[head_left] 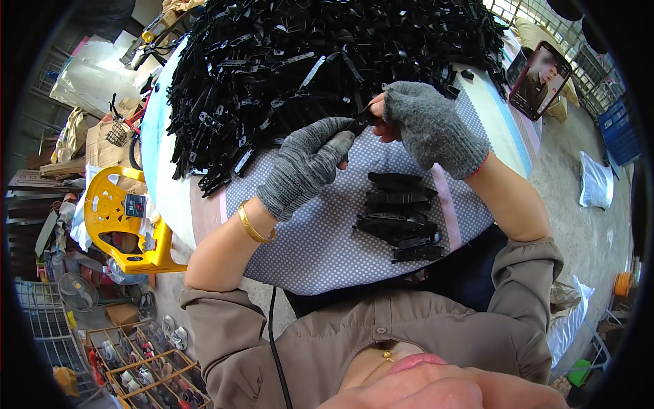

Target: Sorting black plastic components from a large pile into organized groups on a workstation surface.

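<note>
Fingers of the left hand [305, 163] and right hand [434, 128] partly hide the black part [362, 121], whose full shape cannot be told. The heap [293, 58], cut off at the far edge, hides much of the table [293, 238]. Lettering on the phone [540, 80] is too small to read.

Two grey gloves [300, 167], one heap of black pieces [327, 48], one phone [540, 80]; one yellow chair [105, 211], one fan [78, 292]

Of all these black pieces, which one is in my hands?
The piece between your left hand and right hand; the others lie in the big pile or the small row on the table.
</note>
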`<control>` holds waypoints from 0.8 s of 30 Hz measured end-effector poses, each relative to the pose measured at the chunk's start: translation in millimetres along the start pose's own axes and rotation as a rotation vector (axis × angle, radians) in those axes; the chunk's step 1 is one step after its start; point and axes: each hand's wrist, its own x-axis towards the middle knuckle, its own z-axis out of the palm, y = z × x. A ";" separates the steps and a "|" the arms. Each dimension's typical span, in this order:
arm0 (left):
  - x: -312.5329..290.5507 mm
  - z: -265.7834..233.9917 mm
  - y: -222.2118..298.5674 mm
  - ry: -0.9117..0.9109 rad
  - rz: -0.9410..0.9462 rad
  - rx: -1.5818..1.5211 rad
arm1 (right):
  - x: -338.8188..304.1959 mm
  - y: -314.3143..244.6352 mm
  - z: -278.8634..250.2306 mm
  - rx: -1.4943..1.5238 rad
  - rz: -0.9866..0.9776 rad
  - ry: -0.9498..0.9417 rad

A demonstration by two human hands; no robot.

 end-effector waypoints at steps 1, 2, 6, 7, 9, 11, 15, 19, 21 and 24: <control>-0.2 -0.6 0.0 -0.014 -0.017 -0.032 | 4.4 10.0 -4.6 0.000 -0.002 -0.001; 1.2 1.0 0.8 -0.018 -0.013 -0.032 | 11.0 25.7 -13.9 -0.422 -0.450 0.021; 0.4 1.0 -1.2 0.002 -0.011 -0.049 | 8.6 22.0 -5.9 -0.173 -0.254 -0.011; 0.0 1.5 -1.1 0.031 -0.026 -0.009 | 5.6 16.1 -1.1 -0.172 -0.255 -0.015; -0.8 1.8 0.2 0.043 -0.021 0.044 | -0.4 5.5 5.5 -0.262 -0.133 0.055; -0.1 -0.1 0.0 0.054 -0.014 0.096 | -0.6 2.8 3.3 -0.257 -0.171 0.010; 2.1 -3.3 -1.8 -0.063 0.062 0.053 | 11.3 18.3 -8.5 -0.327 -0.649 -0.165; 5.6 15.4 -27.7 -0.072 0.426 0.174 | 2.5 1.6 13.7 0.013 -0.243 -0.247; 2.7 17.6 -17.0 -0.143 0.333 0.360 | -6.7 -4.6 25.9 -0.199 -0.155 -0.274; 3.0 25.9 -26.7 -0.137 0.511 0.260 | -11.7 -0.5 31.5 -0.207 -0.297 -0.236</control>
